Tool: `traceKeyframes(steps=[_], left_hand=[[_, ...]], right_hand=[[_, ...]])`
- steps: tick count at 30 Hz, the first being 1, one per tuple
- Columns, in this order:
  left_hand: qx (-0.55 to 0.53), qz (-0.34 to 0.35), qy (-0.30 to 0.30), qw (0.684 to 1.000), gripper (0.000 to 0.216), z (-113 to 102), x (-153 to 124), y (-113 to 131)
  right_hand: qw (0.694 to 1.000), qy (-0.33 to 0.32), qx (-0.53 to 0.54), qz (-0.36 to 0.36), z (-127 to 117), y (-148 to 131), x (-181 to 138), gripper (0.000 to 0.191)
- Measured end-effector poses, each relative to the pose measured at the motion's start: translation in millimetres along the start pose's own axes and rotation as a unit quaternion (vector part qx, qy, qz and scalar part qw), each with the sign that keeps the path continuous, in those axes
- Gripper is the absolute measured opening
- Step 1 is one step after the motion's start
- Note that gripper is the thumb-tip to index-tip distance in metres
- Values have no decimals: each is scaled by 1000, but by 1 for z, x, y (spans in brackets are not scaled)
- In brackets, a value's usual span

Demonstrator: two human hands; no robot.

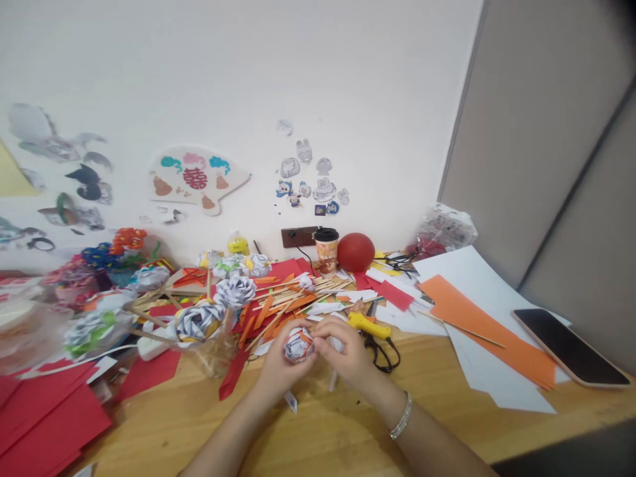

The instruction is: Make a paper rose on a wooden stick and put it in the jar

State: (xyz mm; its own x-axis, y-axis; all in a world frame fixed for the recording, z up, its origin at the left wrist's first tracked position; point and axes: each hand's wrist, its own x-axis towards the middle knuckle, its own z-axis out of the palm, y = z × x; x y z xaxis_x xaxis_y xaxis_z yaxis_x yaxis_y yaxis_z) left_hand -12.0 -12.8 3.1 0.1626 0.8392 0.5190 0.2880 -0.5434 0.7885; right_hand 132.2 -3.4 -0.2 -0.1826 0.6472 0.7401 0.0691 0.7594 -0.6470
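Both my hands meet over the wooden table (318,430) around a small rolled paper rose (299,344) of printed white paper with orange bits. My left hand (279,368) cups it from below and behind, fingers closed. My right hand (345,354) pinches its right side, fingers curled; a bracelet (401,416) is on that wrist. A thin stick hangs down from the rose between the hands. Finished paper roses (199,321) on sticks lie just to the left.
Wooden sticks and orange paper strips (283,301) are piled behind my hands. A yellow glue gun (370,324) and black scissors (380,351) lie to the right. Red paper sheets (44,417) at left, white and orange sheets (477,318) and a phone (569,348) at right. A cup (326,250) and red ball (355,252) stand by the wall.
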Motion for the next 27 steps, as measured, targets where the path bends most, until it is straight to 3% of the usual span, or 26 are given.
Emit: traceKeyframes(steps=[11,21,27], left_hand=[[152,51,-108,981,40,-7,-1,-3],[186,93,-83,975,36,-11,1,-2],[178,76,-80,978,36,-11,0,0]], right_hand=[[990,-65,-125,-34,-6,-3,-1,18],[991,-60,-115,9,-11,-13,6,23],[993,-33,-116,11,-10,-10,4,22]])
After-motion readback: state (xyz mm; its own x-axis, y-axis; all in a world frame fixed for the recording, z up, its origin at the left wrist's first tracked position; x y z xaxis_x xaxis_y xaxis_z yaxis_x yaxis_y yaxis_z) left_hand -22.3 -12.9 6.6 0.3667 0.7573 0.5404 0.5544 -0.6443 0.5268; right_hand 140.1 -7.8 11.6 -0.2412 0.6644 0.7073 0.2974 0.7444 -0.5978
